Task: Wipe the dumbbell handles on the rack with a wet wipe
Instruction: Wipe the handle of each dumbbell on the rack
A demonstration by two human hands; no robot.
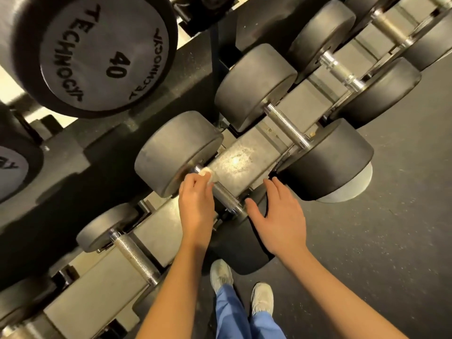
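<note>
Several black dumbbells lie in a row on the lower shelf of a grey metal rack (156, 231). My left hand (195, 201) grips a small white wet wipe (205, 172) and holds it against the far end of the knurled steel handle (226, 195) of the middle dumbbell, close to its far head (176, 152). My right hand (278, 216) lies flat with straight fingers on the near head (234, 250) of the same dumbbell. Neighbouring handles show to the left (133, 255) and to the right (287, 126).
A large dumbbell marked 40 (97, 52) sits on the upper shelf at top left. More dumbbells run off to the upper right (340, 69). Dark rubber floor (391, 241) fills the right side. My shoes (261, 299) and blue trousers stand just before the rack.
</note>
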